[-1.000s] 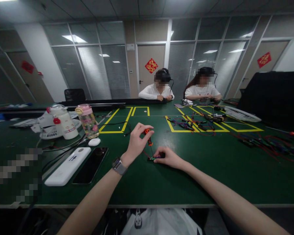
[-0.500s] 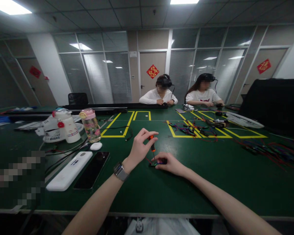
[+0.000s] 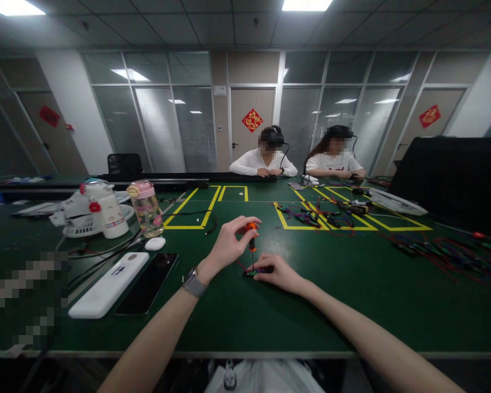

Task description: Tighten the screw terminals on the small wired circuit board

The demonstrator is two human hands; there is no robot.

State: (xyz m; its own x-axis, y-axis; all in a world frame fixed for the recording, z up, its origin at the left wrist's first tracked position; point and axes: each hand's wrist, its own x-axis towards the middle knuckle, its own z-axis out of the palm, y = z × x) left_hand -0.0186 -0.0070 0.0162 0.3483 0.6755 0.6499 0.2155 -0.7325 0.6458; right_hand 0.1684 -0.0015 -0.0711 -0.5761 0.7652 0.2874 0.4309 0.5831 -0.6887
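screwdriver: tilted → upright | left hand fingers: curled closer round handle

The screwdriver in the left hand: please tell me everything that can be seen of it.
The screwdriver is small, with an orange and black handle and a thin dark shaft. It stands nearly upright, tip down on a small board lying on the green table. The left hand pinches the handle top; the right hand holds the board.

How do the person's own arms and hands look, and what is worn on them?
Both forearms are bare, with no sleeves and no gloves. The left hand has a wristwatch with a grey band and dark face on its wrist. The right hand wears nothing visible.
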